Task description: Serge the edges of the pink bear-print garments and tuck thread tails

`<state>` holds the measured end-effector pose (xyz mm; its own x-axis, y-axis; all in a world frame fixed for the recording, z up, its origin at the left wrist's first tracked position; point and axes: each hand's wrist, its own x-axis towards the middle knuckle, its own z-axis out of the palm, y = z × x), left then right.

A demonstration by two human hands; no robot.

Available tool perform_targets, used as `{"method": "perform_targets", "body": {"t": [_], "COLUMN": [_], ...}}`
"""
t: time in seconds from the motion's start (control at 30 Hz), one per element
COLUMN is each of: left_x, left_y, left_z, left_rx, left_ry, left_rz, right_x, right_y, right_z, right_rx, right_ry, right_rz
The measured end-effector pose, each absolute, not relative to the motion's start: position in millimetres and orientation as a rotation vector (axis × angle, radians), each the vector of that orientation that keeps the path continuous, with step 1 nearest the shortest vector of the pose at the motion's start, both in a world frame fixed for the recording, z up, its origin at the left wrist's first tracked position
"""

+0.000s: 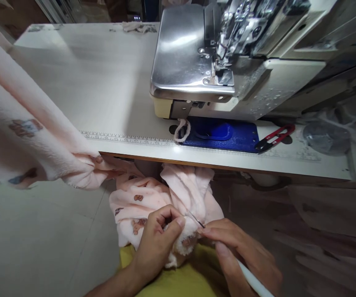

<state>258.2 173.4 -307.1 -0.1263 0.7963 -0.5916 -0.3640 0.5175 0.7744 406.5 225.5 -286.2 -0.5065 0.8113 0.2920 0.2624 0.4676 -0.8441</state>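
L hand (pixel 158 235), lower ctr of frame: grip pinched on pink fabric (pixel 193 194). R hand (pixel 241 251), lower right of ctr: grip clenched on a white-handled tool (pixel 254 278), its thin metal tip at the fabric b/w the hands; can't quite tell if it's in the pile or just resting on it. Tabletop (pixel 88 86) front edge, w/ ruler strip (pixel 128 139), slants across mid-frame above both hands; wide white stretch upper left. Floor (pixel 42 235) shows lower left. Fabric's upper end is hidden under that edge; printed pink drape (pixel 26 103) cut off at left. Sewing machine (pixel 193 53) cut off at top; blue plate (pixel 242 134) & red snips (pixel 278 135) near edge, right of ctr. Tool handle's end runs out of frame bottom; lower right's dark, blurred.
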Motion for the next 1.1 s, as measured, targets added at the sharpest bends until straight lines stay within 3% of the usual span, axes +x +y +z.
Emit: {"method": "perform_targets", "body": {"t": [0.4, 0.8, 0.93, 1.1], "left_x": [254, 255, 253, 251], "left_y": [173, 168, 174, 176], "left_z": [-304, -314, -312, -312], "left_rx": [0.698, 0.506, 0.721, 0.639], "left_ry": [1.227, 1.057, 1.077, 0.993], "left_rz": [1.033, 1.082, 0.929, 0.777], "right_x": [403, 410, 409, 415], "right_y": [227, 236, 251, 263], "right_z": [-292, -301, -293, -291], "right_rx": [-0.902, -0.768, -0.640, -0.504], "right_ry": [-2.062, -2.280, -2.534, -2.755], "right_rz": [0.907, 0.512, 0.409, 0.729]}}
